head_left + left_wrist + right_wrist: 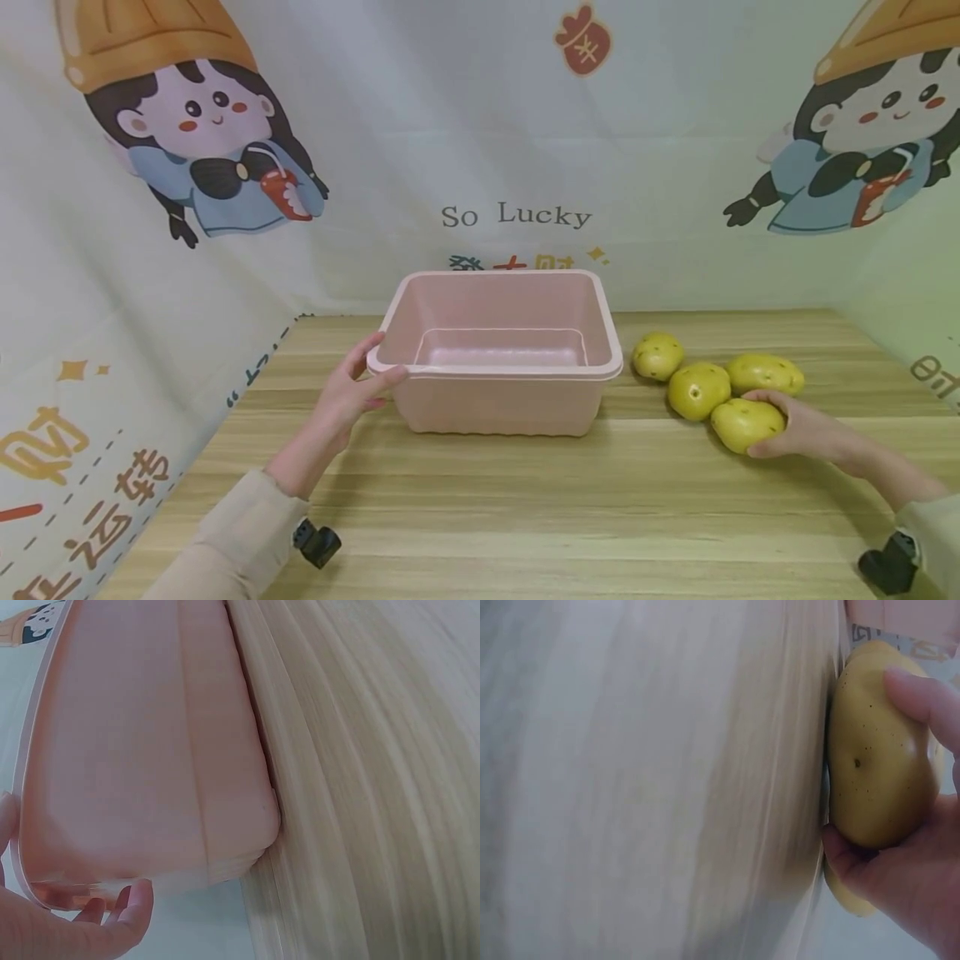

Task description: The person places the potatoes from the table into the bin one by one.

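A pink plastic basin stands upright on the wooden table, with nothing in it. My left hand holds its near left corner, thumb over the front of the rim and fingers at the left side; the left wrist view shows those curled fingers beside the basin's end wall. On the right, my right hand grips the nearest yellow potato between thumb and fingers. That potato appears close to the tabletop in the right wrist view; whether it touches cannot be told.
Three more potatoes lie just beyond the gripped one: a small one beside the basin, a round one, and a long one at the back. A printed cloth hangs behind the table and along its sides.
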The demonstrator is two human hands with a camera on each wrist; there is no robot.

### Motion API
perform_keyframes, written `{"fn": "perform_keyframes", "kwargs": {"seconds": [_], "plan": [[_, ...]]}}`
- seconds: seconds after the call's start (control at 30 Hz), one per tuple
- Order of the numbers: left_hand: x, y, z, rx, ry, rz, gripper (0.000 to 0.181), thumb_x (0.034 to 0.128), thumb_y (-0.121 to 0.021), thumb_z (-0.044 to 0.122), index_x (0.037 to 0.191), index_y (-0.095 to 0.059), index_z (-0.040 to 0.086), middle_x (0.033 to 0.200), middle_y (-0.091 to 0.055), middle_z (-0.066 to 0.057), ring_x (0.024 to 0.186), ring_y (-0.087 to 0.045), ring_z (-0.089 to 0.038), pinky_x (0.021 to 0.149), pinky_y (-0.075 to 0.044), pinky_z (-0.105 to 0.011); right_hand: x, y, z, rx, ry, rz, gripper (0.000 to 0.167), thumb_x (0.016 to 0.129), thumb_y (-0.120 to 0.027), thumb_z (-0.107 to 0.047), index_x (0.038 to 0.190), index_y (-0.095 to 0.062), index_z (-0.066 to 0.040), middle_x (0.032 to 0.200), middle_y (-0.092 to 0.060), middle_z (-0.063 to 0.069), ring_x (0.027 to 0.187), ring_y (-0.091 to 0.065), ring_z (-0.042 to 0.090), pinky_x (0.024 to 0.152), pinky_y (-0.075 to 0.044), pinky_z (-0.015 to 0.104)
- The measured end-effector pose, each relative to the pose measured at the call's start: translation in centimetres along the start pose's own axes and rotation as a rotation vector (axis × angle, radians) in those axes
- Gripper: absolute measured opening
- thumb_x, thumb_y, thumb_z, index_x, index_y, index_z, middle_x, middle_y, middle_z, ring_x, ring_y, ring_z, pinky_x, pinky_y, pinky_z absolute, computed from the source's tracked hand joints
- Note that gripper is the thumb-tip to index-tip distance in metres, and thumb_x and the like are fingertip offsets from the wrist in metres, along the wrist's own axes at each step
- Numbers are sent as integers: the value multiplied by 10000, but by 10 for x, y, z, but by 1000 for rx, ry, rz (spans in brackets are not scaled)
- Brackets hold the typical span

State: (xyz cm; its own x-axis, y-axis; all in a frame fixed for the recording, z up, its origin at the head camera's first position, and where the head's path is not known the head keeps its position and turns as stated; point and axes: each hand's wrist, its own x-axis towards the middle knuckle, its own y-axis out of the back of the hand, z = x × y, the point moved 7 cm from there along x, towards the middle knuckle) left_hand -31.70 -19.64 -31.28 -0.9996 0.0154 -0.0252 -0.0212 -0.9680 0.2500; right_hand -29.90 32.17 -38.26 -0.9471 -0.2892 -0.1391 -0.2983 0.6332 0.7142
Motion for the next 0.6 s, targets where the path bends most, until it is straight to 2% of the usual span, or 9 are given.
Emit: {"fn": "perform_keyframes", "kwargs": {"seconds": [0.1,0.23,0.37,0.6], "plan": [[0,0,0,0,3,3,756,848,-641,228,1463,-203,206,1472,-284,-123,1163,-435,-283,891,-438,-395,0,1,0,-2,-3,1,791,767,-700,-223,1327,-250,108,1248,-372,355,1113,-406,433,851,-386,505],[-1,0,0,-3,3,3,753,850,-640,221,1463,-203,203,1467,-292,-123,1161,-436,-282,899,-434,-403,-1,3,-1,-27,3,12,778,768,-699,-218,1320,-264,113,1233,-397,339,1088,-434,391,829,-401,436],[-1,0,0,-1,4,2,752,851,-635,211,1464,-199,196,1467,-290,-128,1169,-434,-291,913,-428,-417,-2,7,-4,-62,8,23,754,766,-702,-210,1307,-287,111,1189,-453,295,1031,-471,292,787,-403,351],[-1,0,0,1,9,3,757,851,-636,216,1466,-194,191,1477,-273,-131,1185,-426,-301,930,-417,-441,-4,13,-7,-68,0,-5,760,785,-680,-222,1323,-258,111,1190,-440,300,1022,-472,295,771,-404,357]]}}
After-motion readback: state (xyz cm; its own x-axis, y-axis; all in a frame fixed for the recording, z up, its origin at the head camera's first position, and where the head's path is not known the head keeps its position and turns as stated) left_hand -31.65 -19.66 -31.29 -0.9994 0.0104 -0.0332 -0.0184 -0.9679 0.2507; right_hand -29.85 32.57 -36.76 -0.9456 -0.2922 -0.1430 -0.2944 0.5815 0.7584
